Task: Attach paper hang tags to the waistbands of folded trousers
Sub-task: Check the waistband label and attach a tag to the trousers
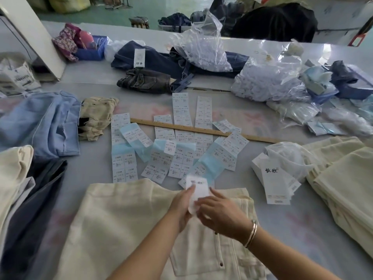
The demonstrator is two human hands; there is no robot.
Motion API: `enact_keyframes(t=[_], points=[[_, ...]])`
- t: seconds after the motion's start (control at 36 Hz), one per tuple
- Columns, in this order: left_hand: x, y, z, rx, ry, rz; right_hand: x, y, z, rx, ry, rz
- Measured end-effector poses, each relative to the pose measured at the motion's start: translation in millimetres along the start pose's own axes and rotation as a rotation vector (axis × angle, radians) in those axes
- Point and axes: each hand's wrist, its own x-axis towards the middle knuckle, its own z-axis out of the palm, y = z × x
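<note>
Both sets of fingers are closed around a single white paper hang tag (196,191). The left hand (182,205) pinches its near edge, thumb up against the face of the card, while the right hand (219,214) curls round the lower right corner, a bangle (251,233) on that wrist. The tag is blurred, so I cannot tell whether a string or pin is already through it.

It hangs just above the far edge of the cream trousers (141,225) laid flat in front of the person, near what looks like the waistband, with a back pocket showing closer in. I judge the step in hand to be bringing this tag to the waistband, the fastening itself not yet made. The next move calls for steadying the card with one hand and working its fastening through the cloth with the other.

Beyond the hands, sheets of printed size stickers (180,156) fan out across the table (302,229), with a wooden ruler (203,130) lying across them. To the right sits a stack of more white hang tags (276,184) half out of a clear plastic bag (290,156), just beside a pile of folded cream trousers (343,178).

Farther back, two big clear bags (268,81) hold masses of small white pieces, too small to identify. A blue box (90,51) at the far left holds floral cloth and other small things.
</note>
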Motion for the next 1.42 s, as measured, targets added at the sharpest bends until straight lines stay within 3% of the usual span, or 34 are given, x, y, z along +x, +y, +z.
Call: enact_keyframes(t=[0.06, 0.11, 0.19, 0.28, 0.39, 0.53, 0.78, 0.89, 0.94, 1.06, 1.14, 1.19, 1.28, 1.36, 1.42], points=[[10.5, 1.1, -11.9, 0.322, 0.155, 0.164, 5.6, 5.1, 11.8, 0.14, -0.043, 0.061], [20.8, 3.3, -24.8, 0.683, 0.223, 0.333, 17.1, 19.3, 18.7, 0.298, 0.027, 0.304], [29.9, 5.0, -36.2, 1.136, 0.193, 0.453, 36.3, 52.0, 31.2, 0.332, 0.056, 0.605], [40.3, 3.2, -40.9, 1.547, 0.101, 0.653, 49.5, 78.5, 47.3, 0.283, -0.075, 0.705], [54.9, 10.9, -38.5, 1.794, -0.031, 0.638, 59.9, 93.4, 66.3, 0.166, -0.346, 0.635], [68.8, 20.1, -34.9, 1.928, -0.126, 0.589, 67.8, 92.2, 77.8, 0.049, -0.363, 0.592], [72.0, 21.3, -33.1, 1.898, -0.1, 0.583, 70.9, 90.3, 85.1, -0.221, -0.284, 0.434], [71.2, 20.9, -33.4, 1.881, -0.094, 0.561, 74.5, 92.2, 87.9, -0.219, -0.248, 0.419], [71.0, 22.0, -34.9, 1.878, -0.106, 0.55, 80.1, 96.6, 81.3, -0.05, -0.068, 0.639], [68.8, 25.5, -37.2, 1.839, -0.162, 0.511, 85.9, 118.7, 45.8, 0.549, 0.437, 1.229], [65.1, 28.2, -37.3, 1.574, -0.154, 0.463, 77.3, 126.1, 12.5, 1.017, 0.86, 1.375], [59.2, 28.8, -38.2, 1.21, -0.031, 0.44, 69.2, 118.0, -4.9, 1.25, 1.056, 1.297], [37.8, 29.3, -37.6, 0.7, 0.079, 0.433, 57.2, 85.4, -13.6, 1.275, 1.022, 1.142], [15.2, 27.0, -31.4, 0.331, -0.017, 0.271, 41.7, 40.5, -12.2, 0.978, 0.827, 0.918], [0.6, 25.0, -30.0, 0.225, -0.101, 0.186, 30.8, 15.3, -12.8, 0.687, 0.651, 0.637]])
